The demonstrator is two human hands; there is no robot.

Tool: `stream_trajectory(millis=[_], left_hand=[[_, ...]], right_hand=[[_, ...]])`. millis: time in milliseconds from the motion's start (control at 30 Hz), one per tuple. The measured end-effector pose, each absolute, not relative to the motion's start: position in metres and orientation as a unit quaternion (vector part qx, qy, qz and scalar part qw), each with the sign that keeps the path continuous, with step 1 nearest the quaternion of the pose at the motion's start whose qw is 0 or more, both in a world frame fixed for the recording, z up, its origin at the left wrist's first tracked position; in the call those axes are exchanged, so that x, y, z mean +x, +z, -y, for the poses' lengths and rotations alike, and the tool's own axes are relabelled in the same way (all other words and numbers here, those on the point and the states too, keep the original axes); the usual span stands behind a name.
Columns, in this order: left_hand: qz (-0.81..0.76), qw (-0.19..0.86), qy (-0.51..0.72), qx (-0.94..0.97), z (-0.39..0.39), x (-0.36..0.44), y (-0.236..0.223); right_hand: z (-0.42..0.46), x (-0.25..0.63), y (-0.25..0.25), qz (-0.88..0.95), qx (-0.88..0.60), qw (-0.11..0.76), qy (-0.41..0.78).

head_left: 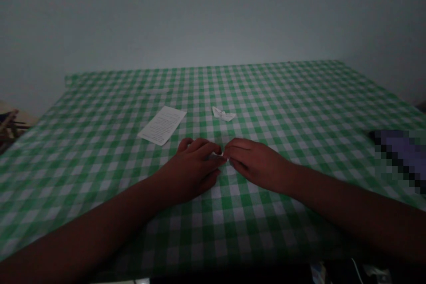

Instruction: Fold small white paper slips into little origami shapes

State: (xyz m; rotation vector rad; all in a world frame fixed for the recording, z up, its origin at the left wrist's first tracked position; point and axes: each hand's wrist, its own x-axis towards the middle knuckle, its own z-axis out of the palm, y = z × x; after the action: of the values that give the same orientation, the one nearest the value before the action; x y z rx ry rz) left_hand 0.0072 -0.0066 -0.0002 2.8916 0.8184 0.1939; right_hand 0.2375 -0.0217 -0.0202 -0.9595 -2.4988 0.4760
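- The left hand (191, 169) and right hand (257, 164) lie nearest the camera, reaching in from the lower corners and meeting at the fingertips.
- A small piece of white paper (217, 154) sits between them, mostly hidden. The left hand's curled fingers and the right hand's fingertips close on it from either side, pinching it together.
- A green-and-white gingham tablecloth (299, 111) lies under both hands.
- A small folded paper shape (223, 114) sits on the cloth just ahead of the hands.
- A printed paper sheet (162, 125) lies at an angle ahead of the left hand.
- A dark object (401, 157), pixelated beyond recognition, lies far right.
- A pale wall (213, 17) stands behind the table.
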Motion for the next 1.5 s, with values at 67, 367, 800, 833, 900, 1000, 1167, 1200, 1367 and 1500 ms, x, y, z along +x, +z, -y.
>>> stream_trajectory(millis=[67,367,800,833,900,1000,1167,1200,1367,1500], left_hand=[[-0.274,0.058,0.057,0.958,0.007,0.008,0.001],[-0.277,0.027,0.05,0.959,0.013,0.009,0.003],[-0.238,0.049,0.051,0.969,0.014,0.009,0.001],[-0.237,0.048,0.049,0.969,0.014,0.009,0.002],[-0.237,0.049,0.047,0.969,0.015,0.01,0.003],[-0.241,0.059,0.044,0.968,0.015,0.011,0.004],[-0.244,0.06,0.044,0.967,0.016,0.012,0.005],[-0.245,0.059,0.044,0.967,0.016,0.012,0.005],[-0.25,0.053,0.044,0.966,0.016,0.012,0.006],[-0.248,0.041,0.041,0.967,0.015,0.011,0.007]], right_hand=[[0.022,0.238,-0.021,0.903,-0.347,0.199,0.154],[0.02,0.246,-0.007,0.902,-0.358,0.168,0.174],[0.01,0.261,0.008,0.858,-0.4,0.189,0.261],[0.009,0.262,0.009,0.868,-0.389,0.186,0.246],[0.008,0.264,0.01,0.889,-0.369,0.173,0.209],[0.01,0.263,0.01,0.909,-0.363,0.113,0.171],[0.02,0.258,0.01,0.922,-0.381,0.02,0.072],[0.022,0.256,0.01,0.922,-0.384,0.009,0.041],[0.035,0.25,0.012,0.92,-0.385,-0.025,-0.07],[0.039,0.251,0.014,0.925,-0.372,-0.029,-0.072]])
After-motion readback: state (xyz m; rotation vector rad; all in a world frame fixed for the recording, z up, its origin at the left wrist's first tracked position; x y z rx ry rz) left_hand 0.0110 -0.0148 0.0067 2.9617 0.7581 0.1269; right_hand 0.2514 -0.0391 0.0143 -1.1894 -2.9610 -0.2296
